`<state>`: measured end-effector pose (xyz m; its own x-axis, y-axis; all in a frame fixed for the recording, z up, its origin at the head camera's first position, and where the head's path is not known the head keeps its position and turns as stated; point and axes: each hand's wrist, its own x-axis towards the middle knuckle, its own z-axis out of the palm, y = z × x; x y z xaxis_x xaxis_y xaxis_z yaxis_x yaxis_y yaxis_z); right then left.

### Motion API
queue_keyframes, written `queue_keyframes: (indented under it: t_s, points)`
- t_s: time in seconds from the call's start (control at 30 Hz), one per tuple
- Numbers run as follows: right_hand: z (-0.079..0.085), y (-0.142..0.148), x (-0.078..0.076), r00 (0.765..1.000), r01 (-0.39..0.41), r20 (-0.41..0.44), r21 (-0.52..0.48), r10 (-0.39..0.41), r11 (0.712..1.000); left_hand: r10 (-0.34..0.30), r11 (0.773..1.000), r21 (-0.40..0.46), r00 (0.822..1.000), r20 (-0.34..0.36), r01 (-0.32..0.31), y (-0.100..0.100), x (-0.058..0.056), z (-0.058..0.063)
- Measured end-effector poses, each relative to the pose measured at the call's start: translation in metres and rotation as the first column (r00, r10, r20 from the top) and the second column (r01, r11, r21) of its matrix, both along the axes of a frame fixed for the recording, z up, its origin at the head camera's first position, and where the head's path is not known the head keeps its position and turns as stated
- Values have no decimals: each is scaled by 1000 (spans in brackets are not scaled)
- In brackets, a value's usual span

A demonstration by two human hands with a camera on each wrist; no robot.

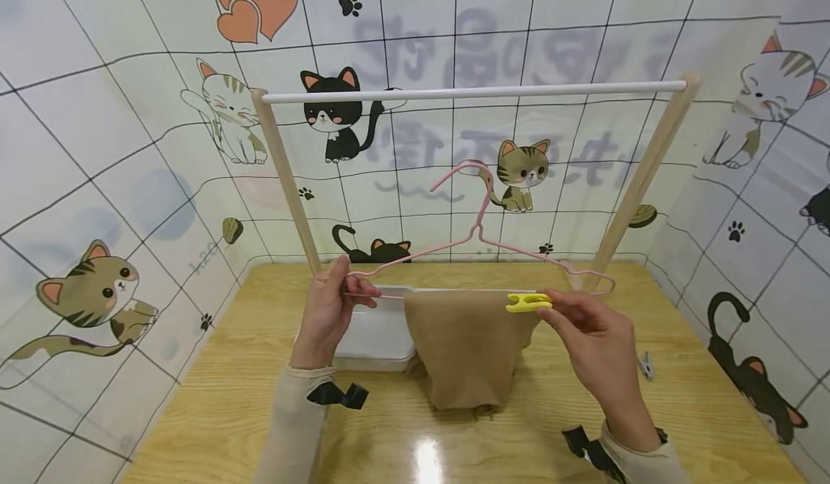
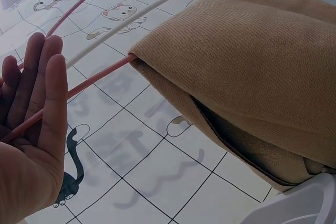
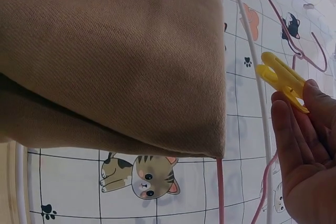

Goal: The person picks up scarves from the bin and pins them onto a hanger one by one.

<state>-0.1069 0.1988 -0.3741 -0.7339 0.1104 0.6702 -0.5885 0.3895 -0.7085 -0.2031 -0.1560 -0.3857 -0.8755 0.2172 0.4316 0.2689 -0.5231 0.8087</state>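
Observation:
My left hand [image 1: 329, 311] holds the left end of a pink clothes hanger [image 1: 447, 245], its hook pointing up. In the left wrist view the hanger's lower bar crosses the palm. A brown cloth [image 1: 470, 354] hangs folded over that bar, its lower end down by the tabletop. My right hand [image 1: 599, 340] pinches a yellow clothespin [image 1: 528, 302] between thumb and fingers, at the cloth's upper right in the head view. The right wrist view shows the clothespin's [image 3: 283, 81] nose apart from the cloth [image 3: 121, 61].
Behind the hanger stands a rack with wooden legs [image 1: 285, 174] and a white rail [image 1: 454, 93]. A white plastic tray [image 1: 376, 360] sits on the wooden table [image 1: 220, 397], partly behind the cloth. A grey clothespin [image 1: 646, 366] lies at the right. Cat-patterned sheeting surrounds the table.

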Motion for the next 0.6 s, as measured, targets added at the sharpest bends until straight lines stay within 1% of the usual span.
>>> queue_keyframes:
  t_s: [0.27,0.4,0.6]
  points:
    - [0,-8,-4,999,-30,20,-39,31,999,-8,1000,6,1000,-2,8,2,1,1]
    - [1,-12,-4,999,-28,20,-33,28,999,-8,1000,7,1000,-1,8,3,2,2]
    - [2,-20,-6,999,-22,32,-51,23,998,-14,1000,14,1000,-10,14,3,1,1]
